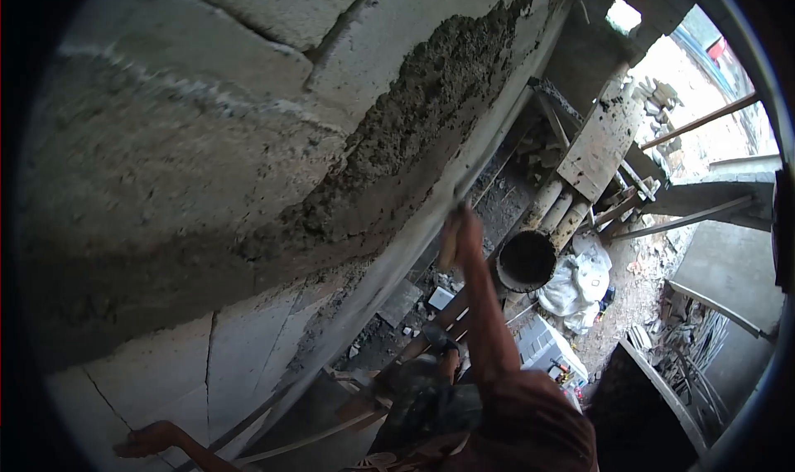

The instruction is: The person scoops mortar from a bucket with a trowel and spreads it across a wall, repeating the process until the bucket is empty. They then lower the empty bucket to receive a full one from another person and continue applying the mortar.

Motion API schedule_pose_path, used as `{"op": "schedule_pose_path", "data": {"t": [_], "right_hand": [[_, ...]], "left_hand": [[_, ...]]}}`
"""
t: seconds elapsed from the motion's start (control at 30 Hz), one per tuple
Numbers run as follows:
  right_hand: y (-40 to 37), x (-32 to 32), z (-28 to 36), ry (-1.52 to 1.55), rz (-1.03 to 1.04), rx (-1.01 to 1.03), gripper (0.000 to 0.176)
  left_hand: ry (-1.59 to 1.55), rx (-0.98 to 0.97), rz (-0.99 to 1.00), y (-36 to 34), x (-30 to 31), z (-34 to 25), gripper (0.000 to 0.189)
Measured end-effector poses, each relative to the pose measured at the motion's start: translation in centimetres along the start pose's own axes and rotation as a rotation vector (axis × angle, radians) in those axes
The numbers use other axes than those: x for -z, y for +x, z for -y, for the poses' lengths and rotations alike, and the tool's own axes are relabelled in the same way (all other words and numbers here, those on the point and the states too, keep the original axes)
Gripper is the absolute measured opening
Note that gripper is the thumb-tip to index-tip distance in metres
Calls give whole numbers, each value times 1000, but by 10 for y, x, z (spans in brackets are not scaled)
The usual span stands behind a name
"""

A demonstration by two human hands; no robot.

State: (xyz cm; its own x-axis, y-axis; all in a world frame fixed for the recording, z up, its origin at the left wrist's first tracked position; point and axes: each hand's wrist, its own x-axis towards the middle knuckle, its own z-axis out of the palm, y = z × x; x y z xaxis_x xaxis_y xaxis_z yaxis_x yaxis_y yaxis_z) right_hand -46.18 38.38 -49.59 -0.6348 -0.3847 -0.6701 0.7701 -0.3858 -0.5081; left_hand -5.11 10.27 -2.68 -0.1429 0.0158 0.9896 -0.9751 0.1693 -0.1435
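My right hand [465, 233], at the end of my outstretched arm, is closed around a pale wooden handle [448, 244] beside the wall's edge; the tool's far end is hard to make out. Low on the left, my left hand [147, 440] is near the pale blocks, fingers partly curled, and whether it holds anything is unclear. Dark wet mortar [414, 108] lies in a rough band across the block wall [248, 132], with a smoother grey layer along it. Just right of my right hand stands a round bucket [527, 261] with dark contents.
A mortar-spotted board [598, 153] rests on rounded poles beyond the bucket. White plastic bags [580, 281] and a grey toolbox [546, 348] lie below. Wooden props [700, 120] and a coil of rods [700, 356] are at the right.
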Motion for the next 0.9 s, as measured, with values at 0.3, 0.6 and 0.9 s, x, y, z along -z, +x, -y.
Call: {"op": "schedule_pose_path", "data": {"t": [0.3, 0.6, 0.9], "right_hand": [[-25, -79, 69, -571, 420, 291, 34], [127, -2, 82, -1137, 88, 1051, 14], [96, 2, 34, -399, 224, 124, 42]], "left_hand": [[89, -195, -75, -7, -8, 20, 49], [141, -235, -68, -21, -4, 16, 49], [202, -228, -81, -15, -4, 36, 48]]}}
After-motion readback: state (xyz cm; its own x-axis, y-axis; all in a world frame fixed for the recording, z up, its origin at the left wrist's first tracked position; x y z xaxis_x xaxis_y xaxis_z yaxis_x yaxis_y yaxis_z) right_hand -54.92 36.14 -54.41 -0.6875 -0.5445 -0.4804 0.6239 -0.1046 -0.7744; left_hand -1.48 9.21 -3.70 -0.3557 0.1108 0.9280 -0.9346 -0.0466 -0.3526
